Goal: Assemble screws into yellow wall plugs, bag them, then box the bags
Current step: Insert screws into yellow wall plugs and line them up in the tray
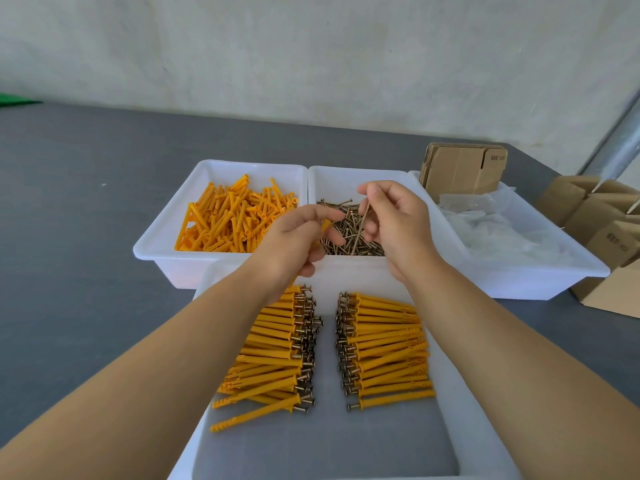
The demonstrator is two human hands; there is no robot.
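Note:
My left hand (298, 237) grips a yellow wall plug (325, 226), mostly hidden in the fingers. My right hand (394, 220) pinches a long brown screw (360, 226) that points down and left, close to the plug. Both hands hover over the white tray of loose screws (349, 233). To its left is a white tray of loose yellow plugs (228, 220). Below my hands, in a near white tray (446, 420), lie two rows of assembled plugs with screws, one on the left (273, 348) and one on the right (384, 344), with their heads facing the middle.
A third white tray (540, 268) at the right holds clear plastic bags (498, 230) and flat cardboard blanks (464, 168). Folded cardboard boxes (602, 230) stand at the far right. The grey table (69, 220) runs back to a pale wall.

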